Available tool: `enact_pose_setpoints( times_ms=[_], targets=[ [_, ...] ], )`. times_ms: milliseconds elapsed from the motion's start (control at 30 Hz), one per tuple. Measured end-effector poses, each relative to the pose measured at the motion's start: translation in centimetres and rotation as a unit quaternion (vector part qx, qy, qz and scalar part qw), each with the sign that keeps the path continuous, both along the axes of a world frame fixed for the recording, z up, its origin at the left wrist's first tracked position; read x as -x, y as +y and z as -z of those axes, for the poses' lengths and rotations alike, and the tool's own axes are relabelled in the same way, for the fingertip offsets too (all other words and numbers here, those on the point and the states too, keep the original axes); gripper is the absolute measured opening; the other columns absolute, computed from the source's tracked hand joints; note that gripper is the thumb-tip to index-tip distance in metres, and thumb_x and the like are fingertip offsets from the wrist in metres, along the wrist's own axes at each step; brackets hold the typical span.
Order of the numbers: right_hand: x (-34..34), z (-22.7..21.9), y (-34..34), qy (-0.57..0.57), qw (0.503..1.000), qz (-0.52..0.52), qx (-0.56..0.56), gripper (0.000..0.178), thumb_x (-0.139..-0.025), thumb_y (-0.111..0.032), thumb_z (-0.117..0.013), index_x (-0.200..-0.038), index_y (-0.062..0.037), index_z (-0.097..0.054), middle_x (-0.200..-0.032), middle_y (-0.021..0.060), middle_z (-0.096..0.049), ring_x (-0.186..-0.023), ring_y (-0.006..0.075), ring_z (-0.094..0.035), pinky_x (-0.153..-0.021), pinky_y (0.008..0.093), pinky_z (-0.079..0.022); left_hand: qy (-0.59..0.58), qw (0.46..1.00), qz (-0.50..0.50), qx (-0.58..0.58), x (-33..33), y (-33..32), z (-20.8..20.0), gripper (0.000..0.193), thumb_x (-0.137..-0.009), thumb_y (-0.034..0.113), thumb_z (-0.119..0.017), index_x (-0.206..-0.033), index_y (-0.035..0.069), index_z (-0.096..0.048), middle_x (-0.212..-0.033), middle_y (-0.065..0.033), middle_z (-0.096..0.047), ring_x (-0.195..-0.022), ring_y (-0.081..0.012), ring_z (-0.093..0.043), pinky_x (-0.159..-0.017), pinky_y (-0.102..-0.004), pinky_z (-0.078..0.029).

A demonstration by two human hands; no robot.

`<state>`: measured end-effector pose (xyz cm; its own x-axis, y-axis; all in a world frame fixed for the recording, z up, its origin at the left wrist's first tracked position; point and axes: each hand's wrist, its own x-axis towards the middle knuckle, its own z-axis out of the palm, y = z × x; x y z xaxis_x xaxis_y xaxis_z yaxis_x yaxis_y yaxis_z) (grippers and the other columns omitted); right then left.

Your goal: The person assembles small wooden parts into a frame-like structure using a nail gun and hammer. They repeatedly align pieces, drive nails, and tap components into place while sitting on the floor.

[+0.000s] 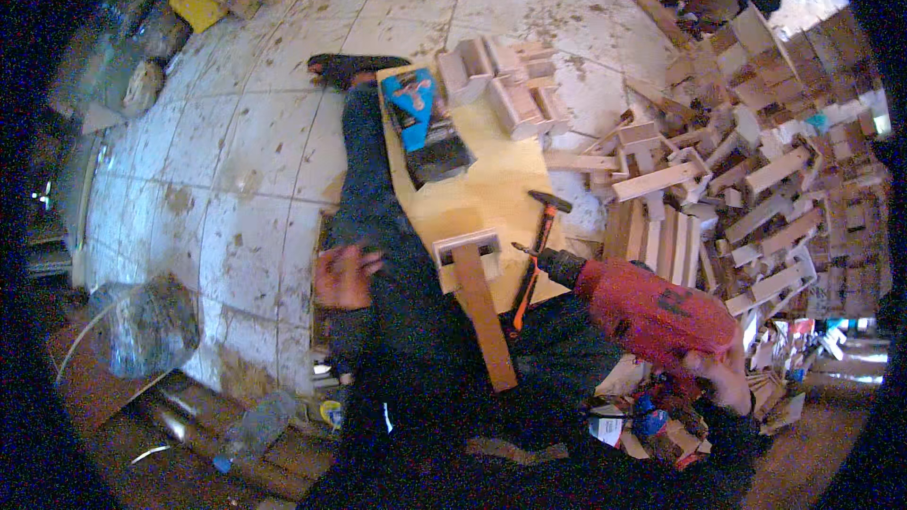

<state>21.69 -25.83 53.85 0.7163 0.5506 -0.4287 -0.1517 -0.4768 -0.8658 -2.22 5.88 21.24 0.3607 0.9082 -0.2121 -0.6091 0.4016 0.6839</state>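
My right hand (723,376) is wrapped round the grip of a red power drill (657,307), whose bit points left over the board. My left hand (345,276), smeared by motion, hovers beside my dark-clothed leg, with no object visible in it. A yellowish board (496,156) lies in front of me. At its near edge, a small wooden frame with a square opening (466,248) has a brown wooden strip (485,321) lying against it, reaching toward my lap. A hammer (536,264) with an orange and black handle rests just left of the drill's tip.
A blue-and-dark box (416,118) sits on the board, near several small assembled wooden pieces (505,85). Many wooden parts (756,198) are heaped on the right. On the left are a large clear plastic container (146,329) and a plastic bottle (265,420). Tiled floor (241,170) is dirt-spotted.
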Motion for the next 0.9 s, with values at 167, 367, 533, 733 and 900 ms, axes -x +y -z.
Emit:
enact_pose_setpoints(
  times_ms=[167, 367, 533, 733, 900],
  targets=[
    [1.4, -1.0, 2.3, -0.006, 1.0, -0.022, 0.006, 0.089, -0.056, -0.034, -0.08, -0.127, 0.0055, -0.043, -0.117, 0.0155, -0.059, -0.109, 0.0273, -0.058, -0.098, 0.0404, -0.043, 0.066, 0.976, 0.188, 0.091, -9.8, -7.6, -7.6, 0.021, -0.089, 0.004, -0.058, -0.11, 0.002, -0.058, -0.102, -0.0141, -0.064, -0.09, -0.0245, -0.065, -0.077, -0.0318, -0.056],
    [1.9, -2.5, 3.9, -0.046, 0.997, -0.042, 0.049, 0.091, -0.055, -0.036, -0.081, -0.126, 0.0063, -0.044, -0.116, 0.0153, -0.059, -0.107, 0.0264, -0.058, -0.098, 0.0394, -0.043, -0.192, 0.897, 0.27, 0.293, -11.8, -9.5, -7.6, 0.017, -0.09, 0.007, -0.058, -0.107, 0.004, -0.06, -0.102, -0.0112, -0.065, -0.097, -0.0258, -0.064, -0.08, -0.0327, -0.057],
    [1.5, -4.5, 4.4, -0.03, 0.985, -0.071, 0.154, 0.093, -0.053, -0.037, -0.08, -0.126, 0.0078, -0.043, -0.116, 0.0148, -0.058, -0.106, 0.0248, -0.058, -0.098, 0.0374, -0.042, -0.13, 0.915, 0.261, 0.28, -12.0, -11.1, -7.3, 0.016, -0.091, 0.011, -0.059, -0.105, 0.004, -0.06, -0.099, -0.0101, -0.066, -0.093, -0.0242, -0.066, -0.078, -0.0336, -0.058],
    [1.3, -4.7, 6.3, -0.053, 0.969, -0.187, 0.154, 0.076, -0.068, -0.034, -0.073, -0.127, 0.0042, -0.045, -0.118, 0.0172, -0.06, -0.111, 0.025, -0.058, -0.097, 0.0391, -0.045, -0.139, 0.847, 0.333, 0.39, -11.5, -12.8, -5.6, 0.017, -0.091, 0.018, -0.06, -0.103, 0.005, -0.062, -0.095, -0.0092, -0.067, -0.087, -0.0203, -0.066, -0.078, -0.031, -0.058],
    [0.3, -4.1, 9.6, -0.044, 0.944, -0.286, 0.157, 0.077, -0.06, -0.02, -0.074, -0.126, 0.0074, -0.045, -0.118, 0.0173, -0.059, -0.108, 0.0238, -0.059, -0.096, 0.0367, -0.044, -0.253, 0.794, 0.294, 0.468, -11.3, -15.4, -4.5, 0.025, -0.094, 0.025, -0.055, -0.109, 0.005, -0.059, -0.104, -0.0107, -0.065, -0.099, -0.0235, -0.063, -0.086, -0.0386, -0.055]
  ],
)
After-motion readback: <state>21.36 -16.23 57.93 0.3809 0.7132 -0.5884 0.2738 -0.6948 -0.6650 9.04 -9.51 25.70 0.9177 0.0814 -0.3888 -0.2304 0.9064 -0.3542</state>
